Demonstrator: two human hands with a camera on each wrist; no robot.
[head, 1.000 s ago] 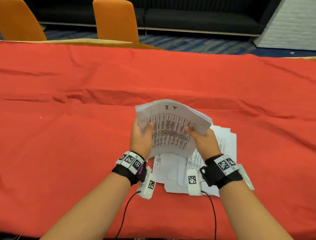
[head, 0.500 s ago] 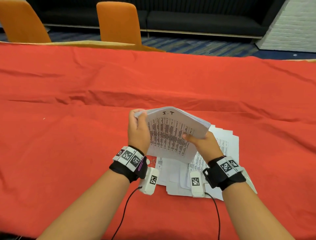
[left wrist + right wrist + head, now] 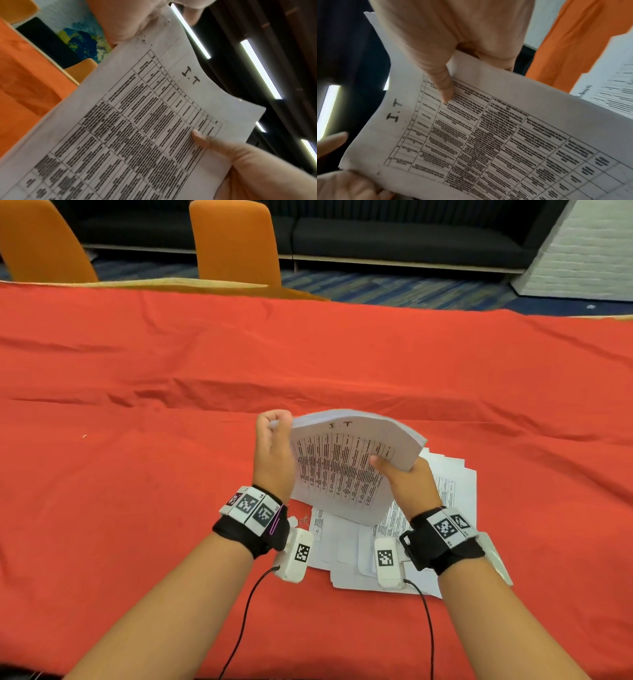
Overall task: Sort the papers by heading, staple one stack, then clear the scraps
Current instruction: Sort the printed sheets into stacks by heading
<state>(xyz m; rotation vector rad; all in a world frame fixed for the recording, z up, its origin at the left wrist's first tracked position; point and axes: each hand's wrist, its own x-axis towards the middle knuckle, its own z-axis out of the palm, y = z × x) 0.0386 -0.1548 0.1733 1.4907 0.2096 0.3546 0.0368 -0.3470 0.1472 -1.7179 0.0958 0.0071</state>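
Both hands hold a stack (image 3: 346,470) of printed sheets up off the table (image 3: 137,474), tilted toward the person, its top edge bowed. The top sheet bears a handwritten "I.T" above a ruled grid of text.

The left hand (image 3: 272,455) pinches the stack's upper left corner, fingers curled over the top edge and thumb on the front. In the left wrist view that corner sits between thumb and fingers (image 3: 123,23).

The right hand (image 3: 406,482) grips the stack's right edge, its thumb (image 3: 444,86) pressed flat on the printed grid and the fingers behind the sheets, out of sight.

Under the raised stack, loose papers (image 3: 445,508) lie spread on the red cloth near the table's near edge, overlapping at uneven angles, right of centre. A small scrap (image 3: 304,520) lies on the cloth just beside their left edge, next to the left wrist; what it is I cannot tell.

Two orange chairs (image 3: 236,241) stand beyond the table's far edge, with a dark sofa (image 3: 394,237) behind them.
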